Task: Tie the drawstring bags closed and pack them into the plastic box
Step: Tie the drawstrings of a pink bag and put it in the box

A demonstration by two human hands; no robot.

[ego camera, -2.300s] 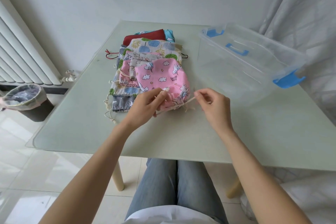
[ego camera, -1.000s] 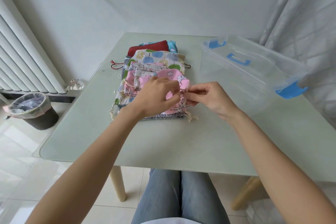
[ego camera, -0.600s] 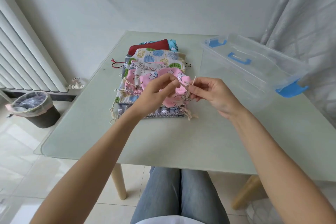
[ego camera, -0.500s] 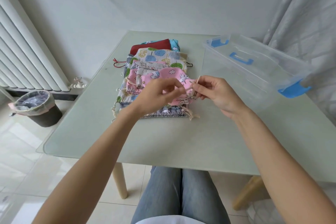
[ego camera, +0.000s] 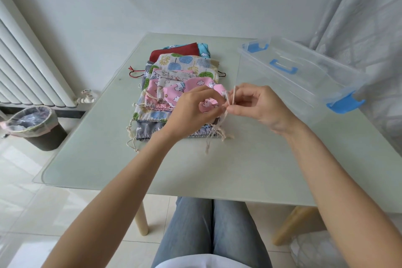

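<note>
Pinching cream drawstring (ego camera: 226, 102), pink cloud-print bag (ego camera: 195, 89) bunched.

The pink bag (ego camera: 196, 90), which lay flat on the pile 2.3 s ago, is now lifted and bunched. Both hands have come together at its mouth, the left hand (ego camera: 193, 113) and right hand (ego camera: 260, 105) pinching the cream drawstring (ego camera: 227, 102) upright between them.
</note>
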